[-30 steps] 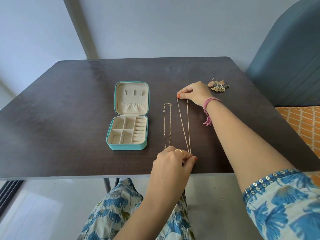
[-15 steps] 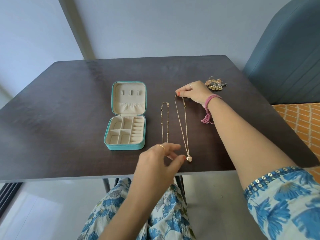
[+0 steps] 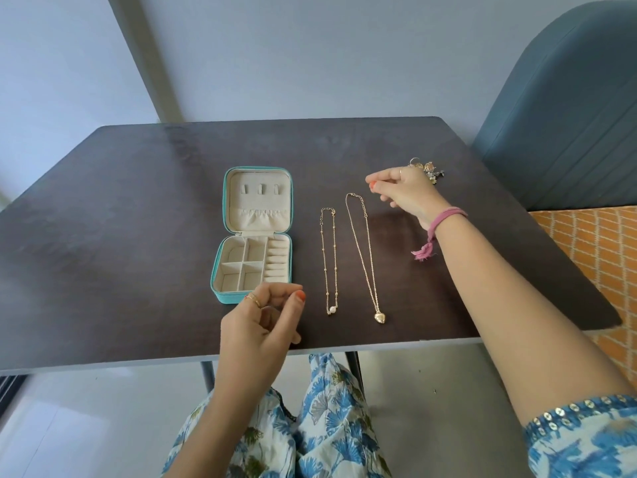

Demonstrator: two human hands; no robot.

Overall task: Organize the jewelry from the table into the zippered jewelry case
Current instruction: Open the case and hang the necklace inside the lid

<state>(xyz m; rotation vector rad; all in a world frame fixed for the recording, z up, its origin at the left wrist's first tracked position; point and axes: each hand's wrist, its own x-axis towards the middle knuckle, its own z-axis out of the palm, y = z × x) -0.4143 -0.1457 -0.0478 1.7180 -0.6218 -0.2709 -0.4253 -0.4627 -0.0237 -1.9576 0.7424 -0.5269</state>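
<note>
Nearest the viewer, the lap is covered in blue-and-white floral fabric [image 3: 320, 422], seen below the front edge of the dark surface [image 3: 103, 270].

Left hand [image 3: 262, 322]: raised over the front edge of the surface, fingers [image 3: 299, 295] loosely curled, holding nothing. It wears rings. It sits just in front of the case's near right corner and to the left of the pearl necklace's pendant, apart from both.

Zippered jewelry case [image 3: 253, 236]: teal shell, cream lining, lying open and flat on the surface, lid hinged away from the viewer. The near half shows square compartments on the left and ring rolls on the right; no jewelry is visible in it. The lid has three small tabs and a gathered pocket.

Pearl necklace [image 3: 329, 260]: laid straight on the surface just right of the case, pendant end nearest, clasp end far.

Heart necklace [image 3: 363, 257]: longer, laid beside the pearl necklace on its right, gold heart pendant nearest. The two chains lie apart.

Right hand [image 3: 403, 191]: hovers beyond and to the right of the heart necklace's clasp end, fingers loosely bent, thumb and forefinger tips close together, gripping nothing visible. A pink thread bracelet [image 3: 444, 219] circles the wrist.

Small cluster of jewelry [image 3: 429, 170]: on the surface just behind the right hand, partly hidden; individual pieces cannot be told.

A blue chair back [image 3: 568, 108] stands at far right.
</note>
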